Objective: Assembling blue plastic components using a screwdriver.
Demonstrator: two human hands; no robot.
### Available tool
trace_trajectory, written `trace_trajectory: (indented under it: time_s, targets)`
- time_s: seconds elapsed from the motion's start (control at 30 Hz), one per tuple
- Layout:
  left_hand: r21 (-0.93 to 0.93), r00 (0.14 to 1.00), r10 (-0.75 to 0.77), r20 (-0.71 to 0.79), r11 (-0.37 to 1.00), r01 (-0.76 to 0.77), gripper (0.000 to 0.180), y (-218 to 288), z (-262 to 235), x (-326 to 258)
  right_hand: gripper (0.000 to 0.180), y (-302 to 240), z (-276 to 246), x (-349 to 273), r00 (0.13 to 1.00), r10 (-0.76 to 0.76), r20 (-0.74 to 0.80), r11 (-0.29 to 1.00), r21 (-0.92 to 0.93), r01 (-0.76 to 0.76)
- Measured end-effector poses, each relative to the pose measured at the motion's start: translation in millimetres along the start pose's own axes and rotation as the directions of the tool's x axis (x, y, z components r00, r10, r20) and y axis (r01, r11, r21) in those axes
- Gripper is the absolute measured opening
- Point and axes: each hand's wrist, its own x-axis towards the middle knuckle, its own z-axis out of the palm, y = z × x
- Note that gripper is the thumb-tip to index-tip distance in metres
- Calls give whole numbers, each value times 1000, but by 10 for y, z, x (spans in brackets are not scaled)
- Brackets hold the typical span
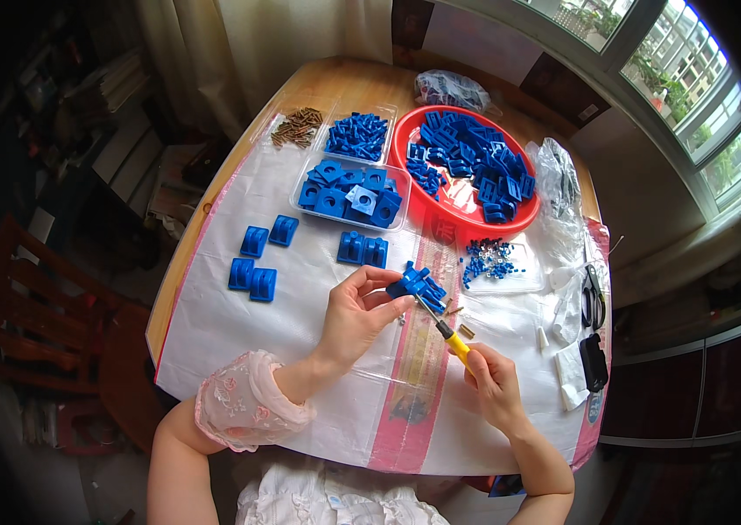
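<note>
I am watching the left hand (354, 313) pinching a blue plastic bracket (417, 286) at table centre | right hand (491, 378) is closing around a yellow-handled screwdriver (442, 325), tip meeting the bracket from 5 o'clock | red bowl (405, 171) sitting at 12 o'clock | I judge keeping the driver square matters.

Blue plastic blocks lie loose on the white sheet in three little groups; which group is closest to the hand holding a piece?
The pair just below the clear tray, right above the left hand. The other two groups lie farther toward the table's left edge.
</note>
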Motion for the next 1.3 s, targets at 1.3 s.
trace_trajectory:
  time_s: [1.3]
  targets:
    - [-78, 981, -136, 137, 986, 148, 39, 108, 45, -39, 21, -140, -252, 27, 991, -134, -24, 983, -127, 130]
